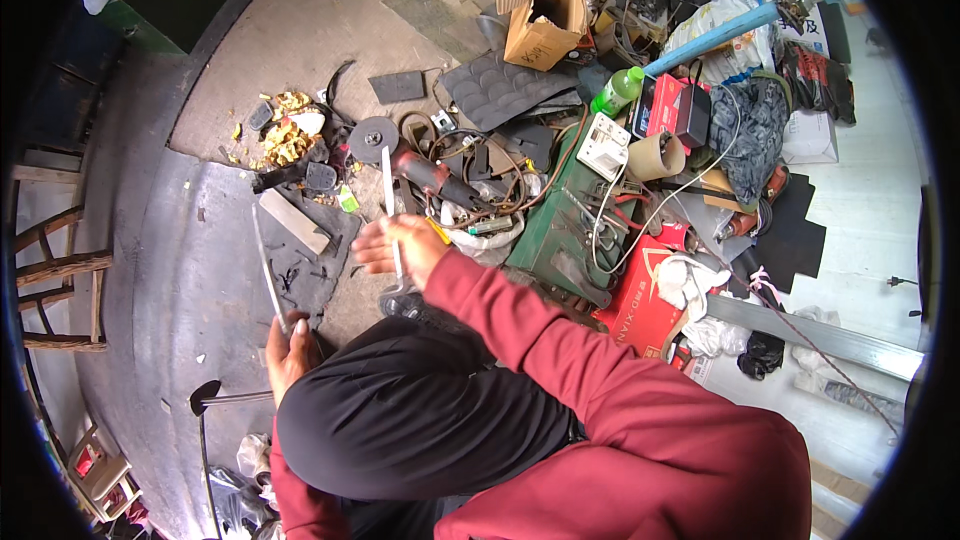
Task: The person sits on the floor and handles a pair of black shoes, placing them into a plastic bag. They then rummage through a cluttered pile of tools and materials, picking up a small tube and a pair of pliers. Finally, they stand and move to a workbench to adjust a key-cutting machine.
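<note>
At the lower left my left hand (287, 352) is closed round the lower end of a thin silver metal strip (266, 262), which slants up and away from me. My right hand (405, 248), in front of my knee, has its fingers stretched to the left, with a long flat silver metal bar (389, 180) lying upright across them under the thumb. The bar's lower end reaches a rounded metal piece (398, 292); whether they are joined I cannot tell. Just beyond the right hand lies an angle grinder (432, 178) with a grey disc (372, 139), partly covered by the bar.
Ahead lie a flat grey metal bar (293, 220) and a heap of yellow scraps (293, 130). To the right stand a green toolbox (560, 230), a white power strip (603, 147), a green bottle (618, 92), a red box (640, 295) and a cardboard box (545, 35). Cables cross the clutter.
</note>
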Demonstrator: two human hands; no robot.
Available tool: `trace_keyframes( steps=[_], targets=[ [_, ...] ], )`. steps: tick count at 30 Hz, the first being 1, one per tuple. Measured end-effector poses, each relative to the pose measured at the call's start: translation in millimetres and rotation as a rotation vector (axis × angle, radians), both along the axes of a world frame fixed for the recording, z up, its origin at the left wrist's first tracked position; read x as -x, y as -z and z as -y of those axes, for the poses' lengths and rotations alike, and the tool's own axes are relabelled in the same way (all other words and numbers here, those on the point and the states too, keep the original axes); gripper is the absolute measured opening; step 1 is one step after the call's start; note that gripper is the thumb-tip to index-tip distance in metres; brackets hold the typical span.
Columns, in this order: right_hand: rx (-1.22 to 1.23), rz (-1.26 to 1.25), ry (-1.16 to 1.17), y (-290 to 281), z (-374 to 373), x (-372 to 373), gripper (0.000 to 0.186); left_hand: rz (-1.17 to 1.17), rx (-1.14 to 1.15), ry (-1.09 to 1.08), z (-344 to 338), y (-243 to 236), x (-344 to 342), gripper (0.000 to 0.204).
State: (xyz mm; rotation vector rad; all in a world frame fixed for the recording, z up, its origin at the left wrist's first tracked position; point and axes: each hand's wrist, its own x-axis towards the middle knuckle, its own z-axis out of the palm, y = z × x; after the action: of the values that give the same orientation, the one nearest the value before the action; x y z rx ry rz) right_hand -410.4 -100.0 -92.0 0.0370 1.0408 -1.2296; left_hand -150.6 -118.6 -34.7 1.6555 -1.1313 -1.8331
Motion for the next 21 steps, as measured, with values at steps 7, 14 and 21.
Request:
trace_keyframes(
  steps=[7,14,21],
  targets=[
    [0.043,0.021,-0.063,38,9,-87,0.025,-0.229,-0.061,0.178,-9,30,36,0.057],
    [-0.034,-0.549,-0.441,43,-12,-61,0.016,-0.470,-0.314,0.298,-25,40,12,0.054],
    [-0.040,-0.676,-0.240,19,-20,16,0.021,0.000,0.098,0.213,-51,10,-20,0.040]
  ],
)
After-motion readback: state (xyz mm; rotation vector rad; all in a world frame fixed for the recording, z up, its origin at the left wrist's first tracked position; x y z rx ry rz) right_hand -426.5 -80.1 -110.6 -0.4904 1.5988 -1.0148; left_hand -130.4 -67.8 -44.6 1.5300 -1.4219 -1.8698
